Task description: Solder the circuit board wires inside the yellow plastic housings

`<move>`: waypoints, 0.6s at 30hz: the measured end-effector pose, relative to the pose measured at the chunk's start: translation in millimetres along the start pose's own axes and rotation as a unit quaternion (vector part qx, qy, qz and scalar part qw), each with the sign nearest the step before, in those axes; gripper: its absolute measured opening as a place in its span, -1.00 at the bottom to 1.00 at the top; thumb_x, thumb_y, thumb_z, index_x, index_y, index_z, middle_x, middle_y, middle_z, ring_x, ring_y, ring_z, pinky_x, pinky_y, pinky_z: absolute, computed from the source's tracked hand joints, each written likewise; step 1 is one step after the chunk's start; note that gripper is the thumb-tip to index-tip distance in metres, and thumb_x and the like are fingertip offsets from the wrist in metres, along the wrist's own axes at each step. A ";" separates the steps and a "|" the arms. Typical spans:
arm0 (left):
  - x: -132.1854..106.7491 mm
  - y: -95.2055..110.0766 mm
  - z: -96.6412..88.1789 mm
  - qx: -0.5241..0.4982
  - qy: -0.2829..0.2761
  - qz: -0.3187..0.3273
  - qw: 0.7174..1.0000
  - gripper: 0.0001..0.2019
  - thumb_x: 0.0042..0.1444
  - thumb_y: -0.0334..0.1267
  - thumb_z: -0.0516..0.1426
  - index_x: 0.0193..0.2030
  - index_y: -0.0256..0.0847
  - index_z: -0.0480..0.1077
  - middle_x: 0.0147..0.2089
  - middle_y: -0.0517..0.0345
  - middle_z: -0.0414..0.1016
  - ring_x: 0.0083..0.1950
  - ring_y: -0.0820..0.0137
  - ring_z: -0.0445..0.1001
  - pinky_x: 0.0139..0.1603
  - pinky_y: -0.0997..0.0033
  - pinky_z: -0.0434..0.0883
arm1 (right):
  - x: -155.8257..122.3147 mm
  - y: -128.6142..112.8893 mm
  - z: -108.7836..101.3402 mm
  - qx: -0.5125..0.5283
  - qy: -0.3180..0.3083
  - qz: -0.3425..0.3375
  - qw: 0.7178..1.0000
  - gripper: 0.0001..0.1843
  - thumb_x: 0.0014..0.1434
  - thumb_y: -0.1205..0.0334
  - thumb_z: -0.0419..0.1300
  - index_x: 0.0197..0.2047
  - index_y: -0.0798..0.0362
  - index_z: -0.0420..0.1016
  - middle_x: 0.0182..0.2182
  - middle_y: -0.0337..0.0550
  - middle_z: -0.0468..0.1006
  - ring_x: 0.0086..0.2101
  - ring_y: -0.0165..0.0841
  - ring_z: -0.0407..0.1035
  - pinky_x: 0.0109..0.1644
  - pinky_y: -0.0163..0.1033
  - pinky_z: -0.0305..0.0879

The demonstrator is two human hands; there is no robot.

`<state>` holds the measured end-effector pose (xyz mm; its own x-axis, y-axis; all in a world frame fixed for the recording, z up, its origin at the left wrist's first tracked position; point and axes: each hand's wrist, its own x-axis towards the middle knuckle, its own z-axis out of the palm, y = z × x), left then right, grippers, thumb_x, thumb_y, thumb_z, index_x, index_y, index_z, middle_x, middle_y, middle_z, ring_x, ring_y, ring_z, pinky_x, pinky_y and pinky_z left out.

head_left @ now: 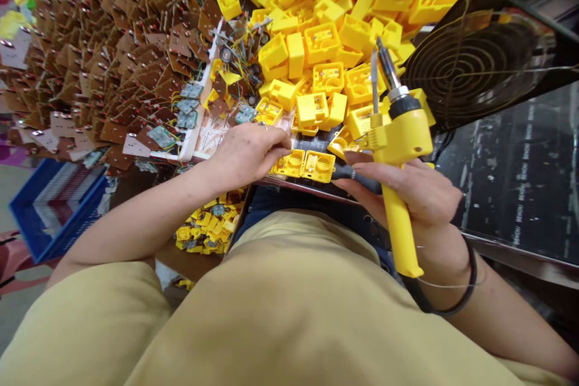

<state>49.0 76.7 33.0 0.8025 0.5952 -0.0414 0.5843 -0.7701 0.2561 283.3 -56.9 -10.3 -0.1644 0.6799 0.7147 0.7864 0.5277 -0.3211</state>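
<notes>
A small yellow plastic case point(319, 166) lies opened out at the front edge of the bench, its two halves side by side with small metal parts inside. My left hand point(248, 154) is closed at the left half, fingertips curled down on its rim and partly covering it. In my right hand point(407, 187) is a yellow soldering gun point(400, 139), gripped by the handle with its tip pointing up and away. The thumb and fingertips of that hand reach toward the case's right side; whether they touch it I cannot tell.
Yellow cases point(323, 42) are heaped behind the hands. Brown circuit boards point(113, 54) pile up at left beside a white tray edge point(199, 102) with wired parts. A black fan point(474, 66) stands at right. Below left are a blue crate point(27, 211) and a box of yellow pieces point(210, 229).
</notes>
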 end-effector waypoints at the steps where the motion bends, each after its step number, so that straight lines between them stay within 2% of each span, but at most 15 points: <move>1: -0.1 -0.4 -2.4 0.005 -0.012 0.007 1.000 -0.79 0.30 -0.26 0.10 -0.14 -0.21 0.57 -0.19 0.04 0.68 -0.16 0.25 0.61 -0.11 0.30 0.42 | 0.0 -0.2 -1.6 -0.004 0.001 -0.001 1.000 -0.56 0.06 0.38 0.48 -0.04 0.03 0.45 -0.27 -0.08 0.69 -0.29 -0.26 0.62 -0.22 -0.25 0.51; 6: -1.0 0.1 -11.8 0.091 -0.052 0.088 0.991 -0.79 0.30 -0.32 0.08 -0.20 -0.26 0.56 -0.16 -0.01 0.64 -0.16 0.26 0.58 -0.12 0.31 0.41 | 0.5 -1.6 -8.2 -0.015 -0.009 -0.002 1.000 -0.61 0.07 0.39 0.48 -0.07 0.05 0.47 -0.30 -0.11 0.69 -0.38 -0.34 0.59 -0.33 -0.32 0.43; 12: -0.6 -3.2 -3.1 0.182 -0.009 0.154 0.971 -0.76 0.30 -0.41 0.03 -0.31 -0.27 0.51 -0.28 0.02 0.57 -0.27 0.28 0.52 -0.24 0.31 0.36 | 1.2 1.1 -8.1 -0.014 -0.014 -0.019 1.000 -0.67 0.11 0.38 0.46 -0.11 0.02 0.46 -0.34 -0.22 0.68 -0.45 -0.41 0.56 -0.35 -0.33 0.41; 15: -1.7 -7.9 2.8 0.182 0.003 0.155 0.971 -0.76 0.31 -0.40 0.03 -0.30 -0.28 0.51 -0.26 0.01 0.56 -0.24 0.27 0.51 -0.20 0.29 0.38 | -0.8 5.4 -7.1 -0.010 0.001 -0.036 0.999 -0.66 0.09 0.37 0.47 -0.12 -0.01 0.47 -0.36 -0.27 0.68 -0.48 -0.44 0.54 -0.37 -0.36 0.41; 18: -3.4 -12.3 4.9 0.143 0.030 0.132 0.980 -0.72 0.36 -0.32 0.01 -0.28 -0.27 0.53 -0.18 -0.02 0.60 -0.13 0.22 0.53 -0.06 0.20 0.41 | -1.0 7.4 -8.1 -0.011 0.000 -0.040 0.999 -0.69 0.10 0.35 0.47 -0.13 -0.02 0.49 -0.44 -0.34 0.64 -0.54 -0.49 0.48 -0.37 -0.39 0.40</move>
<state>39.7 83.0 25.3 0.9266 0.3728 0.0497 0.3745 -0.9267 -0.0310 294.2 -57.8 -8.3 -0.2268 0.6360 0.7376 0.7841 0.5685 -0.2491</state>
